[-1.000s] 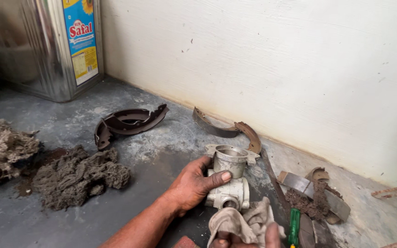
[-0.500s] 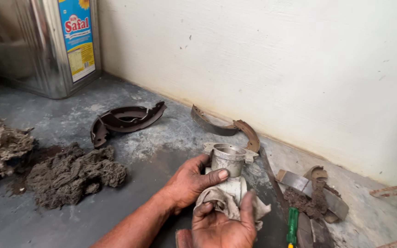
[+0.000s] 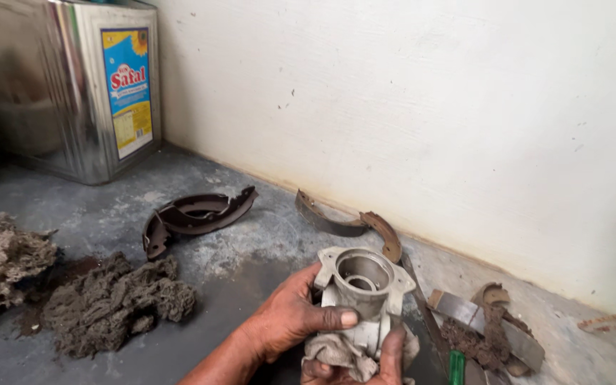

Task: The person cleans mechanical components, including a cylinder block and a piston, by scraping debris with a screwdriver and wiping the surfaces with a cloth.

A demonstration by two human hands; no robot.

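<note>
The left hand (image 3: 290, 321) grips a pale cast-metal housing (image 3: 361, 285) around its side, thumb across the front, holding it above the grey floor (image 3: 251, 242) with its round open bore tilted up toward the camera. The right hand (image 3: 365, 363), only partly in view at the bottom edge, presses a dirty rag (image 3: 336, 353) against the underside of the housing with its fingers closed on the cloth. Curved brake shoes (image 3: 194, 214) lie on the floor behind, clumps of grimy cotton waste (image 3: 115, 303) to the left, and a green-handled screwdriver (image 3: 456, 365) just right of the hands.
</note>
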